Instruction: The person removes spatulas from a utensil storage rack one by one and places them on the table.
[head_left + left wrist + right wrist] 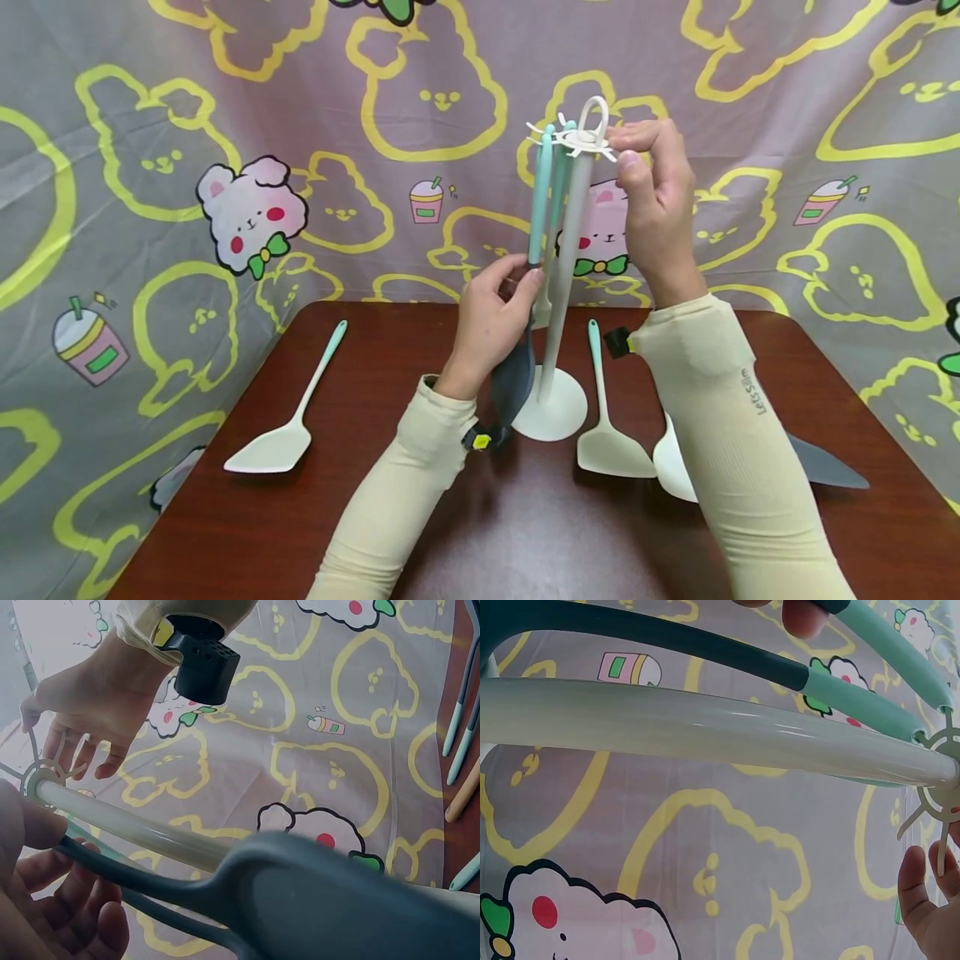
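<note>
A white utensil stand [567, 250] rises from a round base, with a ring of hooks [581, 142] on top. My left hand [491, 312] pinches the dark neck of a grey kitchen utensil with a mint handle [540, 200]. This utensil's broad dark head [513, 383] hangs below that hand, and its handle end meets a hook in the right wrist view. Another dark-necked utensil [727, 649] hangs alongside from the hooks. My right hand [660, 196] pinches the hook ring's right side between thumb and fingers. A pale utensil head [543, 312] shows partly behind the pole.
On the brown table [360, 533], a white turner [273, 446] lies at left. Right of the base lie a cream turner [611, 450], a white utensil [675, 467] and a dark grey utensil [828, 462], the last two partly hidden by the right sleeve. A patterned curtain [337, 125] hangs behind.
</note>
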The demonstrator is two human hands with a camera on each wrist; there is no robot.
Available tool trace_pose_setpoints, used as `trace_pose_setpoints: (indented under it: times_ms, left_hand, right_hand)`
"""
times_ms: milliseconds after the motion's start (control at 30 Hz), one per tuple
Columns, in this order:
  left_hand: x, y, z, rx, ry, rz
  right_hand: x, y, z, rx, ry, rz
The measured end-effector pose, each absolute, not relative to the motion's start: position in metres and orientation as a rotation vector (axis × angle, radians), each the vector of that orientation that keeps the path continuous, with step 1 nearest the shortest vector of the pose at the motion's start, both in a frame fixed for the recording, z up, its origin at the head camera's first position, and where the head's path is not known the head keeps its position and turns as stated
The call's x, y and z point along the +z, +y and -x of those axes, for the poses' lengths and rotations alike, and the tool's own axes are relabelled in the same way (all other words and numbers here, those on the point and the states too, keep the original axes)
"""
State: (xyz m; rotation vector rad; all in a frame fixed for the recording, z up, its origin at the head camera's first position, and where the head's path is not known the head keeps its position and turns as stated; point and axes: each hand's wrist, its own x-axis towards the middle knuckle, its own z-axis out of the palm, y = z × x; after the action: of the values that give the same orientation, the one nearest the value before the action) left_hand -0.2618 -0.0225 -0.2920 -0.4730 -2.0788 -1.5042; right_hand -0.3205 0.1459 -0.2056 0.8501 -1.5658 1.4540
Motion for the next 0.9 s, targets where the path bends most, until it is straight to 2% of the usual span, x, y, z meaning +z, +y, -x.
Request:
trace_pose_setpoints:
  times_ms: [900]
  left_hand:
    - [-0.2953, -0.0224, 0.2631, -1.444, -2.000, 0.526]
  right_hand:
    - [-0.2060, 0.1446, 0.3204, 1.446, -1.587, -0.836]
